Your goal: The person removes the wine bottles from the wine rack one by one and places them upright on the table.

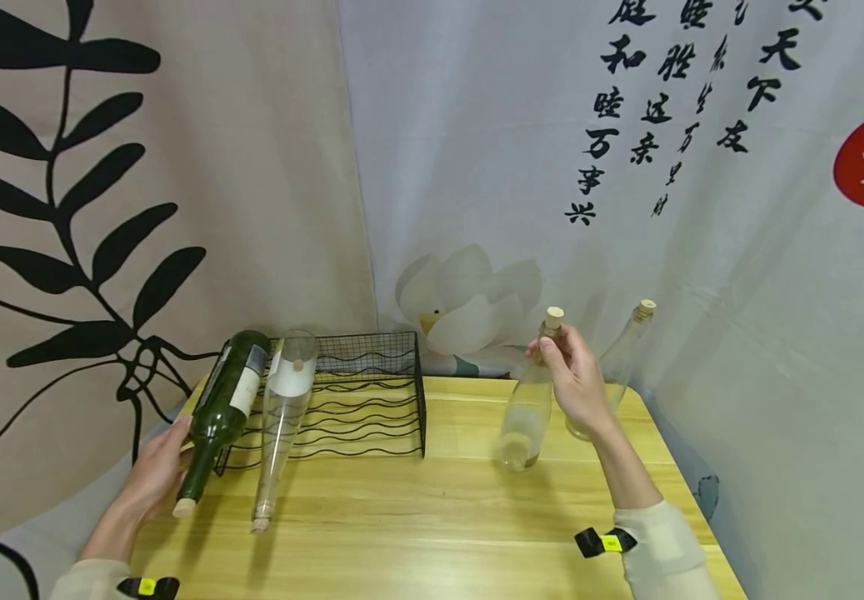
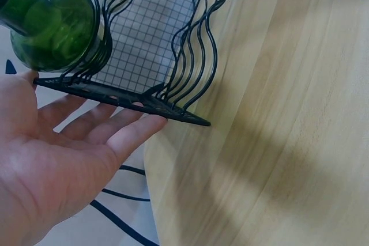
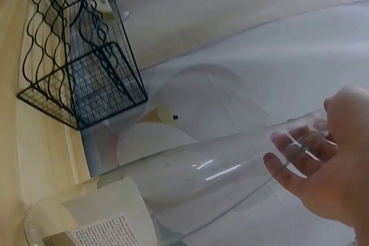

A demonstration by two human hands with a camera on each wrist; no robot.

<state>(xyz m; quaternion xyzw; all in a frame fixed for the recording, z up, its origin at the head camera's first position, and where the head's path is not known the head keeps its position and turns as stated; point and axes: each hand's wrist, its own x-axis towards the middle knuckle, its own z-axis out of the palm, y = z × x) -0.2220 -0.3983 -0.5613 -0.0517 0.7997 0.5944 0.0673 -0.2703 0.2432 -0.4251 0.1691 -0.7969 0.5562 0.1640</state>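
Note:
My right hand [image 1: 576, 379] grips a clear glass bottle [image 3: 190, 182] by its neck. A cork tops this bottle, which leans slightly above the tabletop, its base near or on the wood. On the left, my left hand [image 2: 75, 148] touches the side frame of a black wire rack [image 1: 367, 408] with fingers fairly straight; some fingertips are hidden behind the frame. A corked green bottle [image 1: 225, 396] lies neck-forward in the rack beside that hand. Next to it in the rack is a corked clear bottle [image 1: 282, 433] with a white label.
Another corked clear bottle [image 1: 624, 346] stands behind my right hand at the table's right side. The wooden table [image 1: 417, 517] backs onto a hanging cloth [image 1: 461, 125] with printed characters. A dark cable [image 2: 124, 223] shows beyond the table edge.

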